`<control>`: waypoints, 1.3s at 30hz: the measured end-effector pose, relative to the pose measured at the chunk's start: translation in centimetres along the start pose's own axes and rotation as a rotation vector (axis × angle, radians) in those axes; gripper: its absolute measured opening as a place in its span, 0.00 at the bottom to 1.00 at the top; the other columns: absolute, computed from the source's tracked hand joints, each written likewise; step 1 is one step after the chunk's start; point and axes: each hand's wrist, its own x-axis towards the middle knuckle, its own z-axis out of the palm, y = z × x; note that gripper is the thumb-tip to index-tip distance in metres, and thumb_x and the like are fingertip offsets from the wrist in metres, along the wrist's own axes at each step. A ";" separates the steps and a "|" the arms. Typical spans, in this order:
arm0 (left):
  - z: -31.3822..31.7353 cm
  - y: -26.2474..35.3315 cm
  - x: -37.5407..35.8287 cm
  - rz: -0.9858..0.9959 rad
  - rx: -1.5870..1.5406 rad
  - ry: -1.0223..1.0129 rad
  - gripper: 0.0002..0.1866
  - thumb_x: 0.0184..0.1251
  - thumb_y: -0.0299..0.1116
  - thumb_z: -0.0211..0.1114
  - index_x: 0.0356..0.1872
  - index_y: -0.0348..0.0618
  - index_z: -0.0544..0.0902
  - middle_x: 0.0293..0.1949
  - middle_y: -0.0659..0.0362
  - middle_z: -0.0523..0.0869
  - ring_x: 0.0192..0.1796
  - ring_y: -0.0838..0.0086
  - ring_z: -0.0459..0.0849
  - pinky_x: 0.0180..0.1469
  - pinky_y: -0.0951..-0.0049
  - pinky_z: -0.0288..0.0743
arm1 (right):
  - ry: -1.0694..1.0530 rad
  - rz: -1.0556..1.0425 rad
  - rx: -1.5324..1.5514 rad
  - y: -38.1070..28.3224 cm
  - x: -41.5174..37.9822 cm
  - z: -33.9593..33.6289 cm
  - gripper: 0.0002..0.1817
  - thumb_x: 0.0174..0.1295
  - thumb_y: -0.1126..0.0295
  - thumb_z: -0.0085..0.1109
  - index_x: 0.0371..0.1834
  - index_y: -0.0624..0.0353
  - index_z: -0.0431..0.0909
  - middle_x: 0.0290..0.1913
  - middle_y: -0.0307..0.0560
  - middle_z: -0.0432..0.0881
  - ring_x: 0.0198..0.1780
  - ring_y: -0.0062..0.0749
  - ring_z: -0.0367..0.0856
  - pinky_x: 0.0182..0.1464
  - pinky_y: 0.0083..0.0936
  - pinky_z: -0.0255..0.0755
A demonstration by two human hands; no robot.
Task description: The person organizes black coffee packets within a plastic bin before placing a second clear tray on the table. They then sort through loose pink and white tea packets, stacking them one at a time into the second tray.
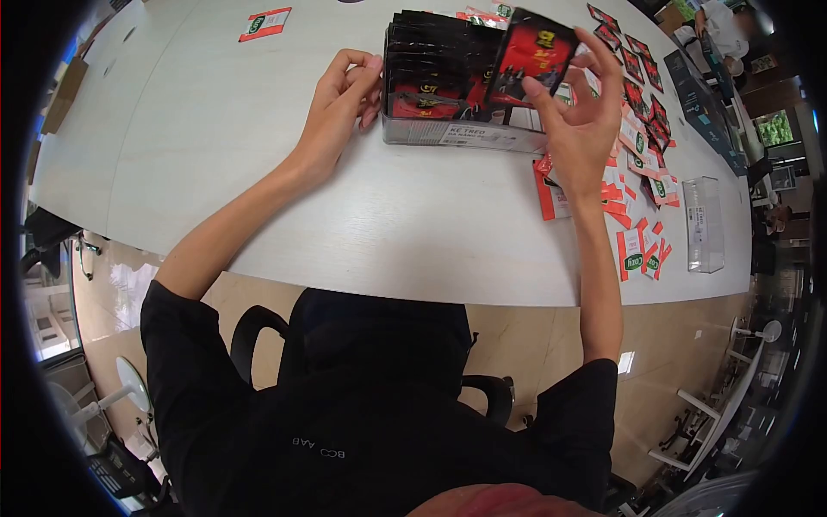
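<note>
My right hand [586, 108] pinches a black and red G7 coffee sachet [536, 59] between thumb and fingers, tilted at the right end of a clear plastic box [413, 132]. Inside that box, several similar black and red sachets [426, 95] stand upright in a row. A white label on the box's front reads "KE TREO". At the box's left end is my left hand [349, 95], its fingers curled against the side; whether they grip the wall is hard to see. Red and white sachets [551, 194] lie under and beside my right wrist.
More black and red sachets [633, 65] and red and white Cozy sachets [633, 250] are scattered on the right of the white table [413, 233]. A second clear box [705, 226] stands near the right edge. One Cozy sachet [264, 24] lies far left. A person [724, 30] is at the back right.
</note>
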 end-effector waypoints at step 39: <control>-0.1 0.5 -0.2 -0.017 0.024 0.071 0.10 0.78 0.42 0.51 0.44 0.47 0.74 0.26 0.70 0.69 0.26 0.88 0.64 0.28 0.85 0.59 | 0.275 -0.092 -1.112 9.7 2.9 -17.9 0.14 0.62 0.68 0.63 0.47 0.63 0.77 0.43 0.51 0.79 0.44 0.40 0.79 0.48 0.32 0.71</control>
